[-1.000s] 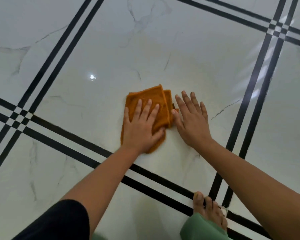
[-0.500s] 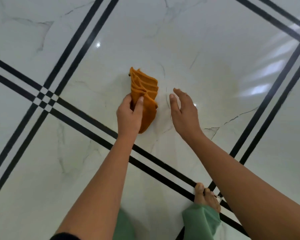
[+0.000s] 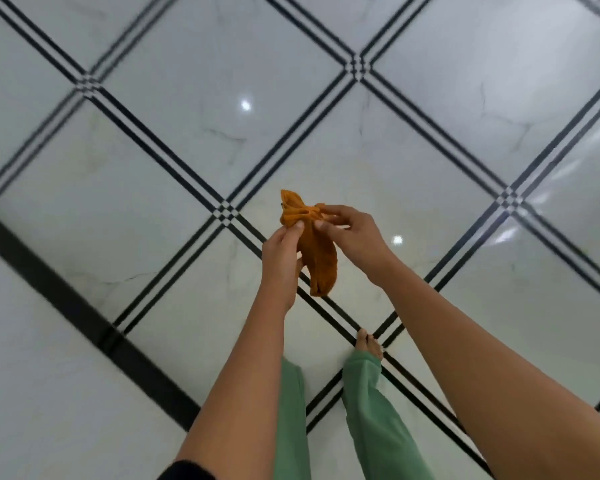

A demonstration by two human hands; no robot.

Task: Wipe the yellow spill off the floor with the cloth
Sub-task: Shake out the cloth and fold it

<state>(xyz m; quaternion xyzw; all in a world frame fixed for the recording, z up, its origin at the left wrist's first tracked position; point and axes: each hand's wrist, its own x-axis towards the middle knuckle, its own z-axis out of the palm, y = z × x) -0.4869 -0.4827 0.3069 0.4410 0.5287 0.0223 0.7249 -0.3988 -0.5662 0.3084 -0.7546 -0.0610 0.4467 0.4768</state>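
My left hand point(image 3: 282, 252) pinches the orange cloth point(image 3: 313, 247) near its top. My right hand point(image 3: 352, 230) pinches the bunched top too. I hold the cloth up in the air, and it hangs down between my hands. Below are my green pants point(image 3: 371, 410) and one bare foot point(image 3: 368, 342). The shiny white floor point(image 3: 174, 140) has black lines.
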